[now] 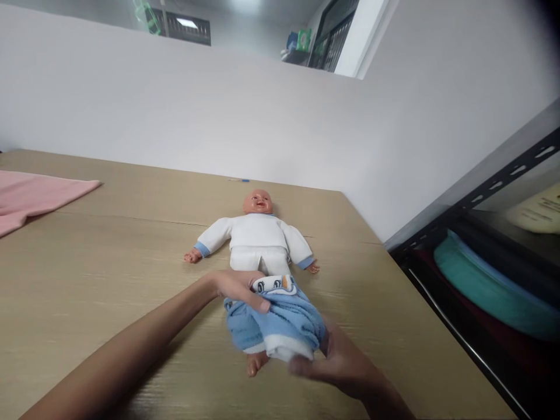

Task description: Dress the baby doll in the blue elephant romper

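A baby doll (pixel 259 233) lies on its back on the table, head toward the wall, in a white top with blue cuffs. Blue baby trousers (pixel 284 318) with white hems and a cartoon face are bunched around its lower legs. One bare foot (pixel 256 364) sticks out below the left hem; the other foot is hidden. My left hand (pixel 242 289) grips the upper part of the trousers, thumb on top of the cloth. Low on the right side, my right hand (pixel 326 356) is closed around the other trouser leg near its hem, slightly blurred.
A pink cloth (pixel 39 195) lies on the table (pixel 131 245) at the left. Near the wall, behind the doll's head, is a thin blue and white pen-like object (pixel 240 180). To the right stands a dark metal shelf (pixel 494 175) holding folded teal fabric (pixel 490 291).
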{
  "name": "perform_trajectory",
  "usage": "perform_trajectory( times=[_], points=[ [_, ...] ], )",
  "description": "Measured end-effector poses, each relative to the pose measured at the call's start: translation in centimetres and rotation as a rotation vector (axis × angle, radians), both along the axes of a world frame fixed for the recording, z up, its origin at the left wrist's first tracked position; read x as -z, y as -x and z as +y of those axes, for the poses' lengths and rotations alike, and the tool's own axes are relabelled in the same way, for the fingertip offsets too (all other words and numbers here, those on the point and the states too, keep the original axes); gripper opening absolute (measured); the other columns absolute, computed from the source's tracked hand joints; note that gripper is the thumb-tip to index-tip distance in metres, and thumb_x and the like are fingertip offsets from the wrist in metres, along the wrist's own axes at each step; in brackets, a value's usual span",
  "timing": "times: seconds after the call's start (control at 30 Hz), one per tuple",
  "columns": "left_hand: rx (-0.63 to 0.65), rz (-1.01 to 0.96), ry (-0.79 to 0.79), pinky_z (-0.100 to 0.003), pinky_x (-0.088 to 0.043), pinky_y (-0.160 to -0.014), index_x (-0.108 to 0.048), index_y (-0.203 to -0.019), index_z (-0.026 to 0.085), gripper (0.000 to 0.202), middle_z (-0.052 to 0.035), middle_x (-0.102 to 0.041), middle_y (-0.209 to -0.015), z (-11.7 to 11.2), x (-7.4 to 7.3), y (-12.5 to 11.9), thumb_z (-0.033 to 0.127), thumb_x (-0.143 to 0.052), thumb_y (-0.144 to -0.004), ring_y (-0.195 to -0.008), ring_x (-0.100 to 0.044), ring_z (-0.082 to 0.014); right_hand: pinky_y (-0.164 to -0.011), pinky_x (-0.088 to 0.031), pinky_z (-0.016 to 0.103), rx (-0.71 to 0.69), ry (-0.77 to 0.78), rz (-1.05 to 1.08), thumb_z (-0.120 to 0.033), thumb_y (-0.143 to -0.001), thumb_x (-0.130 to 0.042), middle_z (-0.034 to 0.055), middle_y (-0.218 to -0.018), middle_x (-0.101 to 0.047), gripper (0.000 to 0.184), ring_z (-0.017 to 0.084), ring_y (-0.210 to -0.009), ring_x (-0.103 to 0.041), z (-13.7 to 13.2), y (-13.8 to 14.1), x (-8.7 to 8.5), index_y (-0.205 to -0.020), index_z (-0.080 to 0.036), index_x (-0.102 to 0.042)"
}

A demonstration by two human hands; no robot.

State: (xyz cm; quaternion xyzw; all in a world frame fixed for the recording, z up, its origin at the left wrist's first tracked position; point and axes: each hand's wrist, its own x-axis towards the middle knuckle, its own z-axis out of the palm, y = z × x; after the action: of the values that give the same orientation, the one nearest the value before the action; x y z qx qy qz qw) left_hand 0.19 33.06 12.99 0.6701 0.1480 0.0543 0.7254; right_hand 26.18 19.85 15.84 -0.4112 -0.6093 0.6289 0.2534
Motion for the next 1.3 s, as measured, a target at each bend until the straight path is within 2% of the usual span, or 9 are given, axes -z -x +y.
perform_trajectory(
  times=[0.1,0.23,0.5,0.6,0.7,0.83,1.0,1.17,1.3],
  points=[
    [0.098,-0.005,0.012,-0.043,-0.06,-0.109,-0.077,-0.122,0.02,0.077,-0.0042,-0.081,-0.115,0.2,0.4,0.2,0.064,-0.1,-0.063,-0.109,-0.075,-0.0302,-0.118,-0.052,0.055,0.274,-0.113,-0.073,-0.056,-0.091,-0.079,0.016,-0.142,-0.074,0.055,0.037,-0.132,-0.07,-1.1,0.5,1.0,-0.134,-0.022,-0.074],
    [0.148,-0.037,-0.012,-0.043,-0.06,-0.11,-0.079,-0.118,0.019,0.056,-0.0039,-0.082,-0.114,-0.1,0.1,-0.1,0.059,-0.092,-0.08,-0.109,-0.075,-0.0284,-0.118,-0.054,0.051,0.603,-0.273,-0.068,-0.052,-0.093,-0.074,0.0154,-0.144,-0.074,0.056,0.036,-0.133,-0.07,-2.6,1.3,3.0,-0.141,-0.022,-0.071],
    [0.127,-0.058,0.038,-0.029,-0.061,-0.1,-0.079,-0.113,0.019,0.042,-0.0014,-0.08,-0.111,-1.1,-0.9,-0.7,0.051,-0.089,-0.086,-0.105,-0.072,-0.0208,-0.098,-0.064,0.035,0.874,-0.334,-0.151,-0.046,-0.1,-0.062,0.0141,-0.116,-0.083,0.044,0.031,-0.112,-0.079,-7.3,5.3,6.4,-0.131,-0.017,-0.075],
    [0.195,0.048,-0.033,-0.032,-0.062,-0.093,-0.078,-0.114,0.019,0.051,-0.003,-0.08,-0.11,-1.9,-1.6,-1.4,0.049,-0.095,-0.076,-0.101,-0.072,-0.0233,-0.094,-0.063,0.039,1.008,-0.558,-0.322,-0.039,-0.094,-0.063,0.0155,-0.114,-0.08,0.037,0.033,-0.106,-0.077,-8.1,5.3,8.4,-0.12,-0.015,-0.076],
    [0.144,0.183,-0.275,-0.031,-0.059,-0.081,-0.078,-0.104,0.02,0.044,0.0004,-0.078,-0.096,-3.0,-2.2,-2.2,0.048,-0.093,-0.075,-0.087,-0.07,-0.0209,-0.098,-0.06,0.046,1.045,-0.777,-0.443,-0.037,-0.091,-0.064,0.0169,-0.119,-0.072,0.027,0.035,-0.109,-0.073,-8.3,4.8,9.3,-0.105,-0.017,-0.077],
    [-0.057,0.313,-0.637,-0.03,-0.047,-0.065,-0.071,-0.091,0.021,0.026,0.0014,-0.069,-0.079,-4.3,-2.2,-2.9,0.044,-0.079,-0.084,-0.069,-0.061,-0.0182,-0.103,-0.057,0.049,0.999,-0.572,-0.421,-0.037,-0.098,-0.059,0.0185,-0.132,-0.068,0.03,0.037,-0.119,-0.069,-8.3,4.4,9.7,-0.116,-0.02,-0.076],
    [-0.231,0.457,-0.827,-0.034,-0.042,-0.06,-0.069,-0.089,0.022,0.032,-0.006,-0.074,-0.083,-5.8,-1.7,-3.2,0.049,-0.082,-0.079,-0.075,-0.07,-0.0274,-0.111,-0.056,0.048,0.926,-0.218,-0.22,-0.045,-0.103,-0.059,0.0128,-0.134,-0.075,0.037,0.038,-0.132,-0.066,-8.2,3.9,10.4,-0.131,-0.025,-0.073],
    [-0.346,0.504,-0.84,-0.037,-0.048,-0.069,-0.069,-0.097,0.02,0.045,-0.0118,-0.077,-0.097,-6.5,-1.1,-2.9,0.057,-0.085,-0.077,-0.09,-0.074,-0.036,-0.124,-0.051,0.05,0.817,0.006,-0.053,-0.046,-0.101,-0.065,0.0083,-0.133,-0.079,0.039,0.036,-0.14,-0.064,-7.4,3.0,10.1,-0.133,-0.027,-0.077],
    [-0.354,0.479,-0.712,-0.036,-0.05,-0.074,-0.064,-0.11,0.021,0.053,-0.0096,-0.075,-0.104,-6.3,-1.1,-2.0,0.052,-0.087,-0.074,-0.094,-0.072,-0.0338,-0.128,-0.046,0.053,0.722,-0.012,-0.018,-0.044,-0.1,-0.068,0.0091,-0.127,-0.081,0.041,0.036,-0.144,-0.06,-6.8,2.3,9.9,-0.137,-0.028,-0.076]
  ],
)
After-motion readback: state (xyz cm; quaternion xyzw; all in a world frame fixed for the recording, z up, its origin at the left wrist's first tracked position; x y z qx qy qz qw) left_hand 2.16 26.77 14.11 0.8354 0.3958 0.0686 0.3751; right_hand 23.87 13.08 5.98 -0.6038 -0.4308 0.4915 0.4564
